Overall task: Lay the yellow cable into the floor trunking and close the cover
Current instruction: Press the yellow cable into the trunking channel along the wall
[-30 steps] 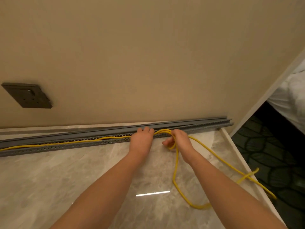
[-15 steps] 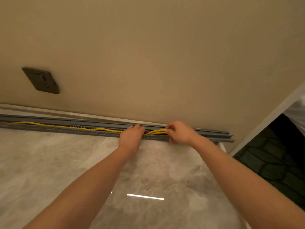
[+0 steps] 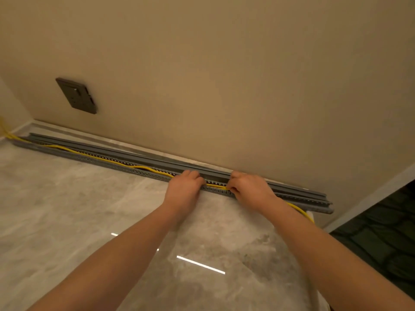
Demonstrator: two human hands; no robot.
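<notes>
A long grey slotted trunking [image 3: 94, 158] lies open on the marble floor along the foot of the beige wall. The yellow cable [image 3: 143, 167] runs inside it from the far left end toward my hands. A grey cover strip [image 3: 139, 155] lies behind the trunking, against the wall. My left hand [image 3: 184, 187] presses down on the trunking, fingers over the cable. My right hand [image 3: 249, 187] pinches the cable at the trunking's front edge. A length of the cable [image 3: 302, 213] leaves past my right forearm near the trunking's right end.
A dark wall socket plate [image 3: 76, 95] sits low on the wall at the left. The marble floor [image 3: 67, 209] ends at a white edge on the right, with dark patterned carpet [image 3: 381, 234] beyond. The room corner is at far left.
The loose loop of cable on the floor is gone from view; my right hand has brought the cable up to the trunking. The view has swung left, showing the trunking's left end.
</notes>
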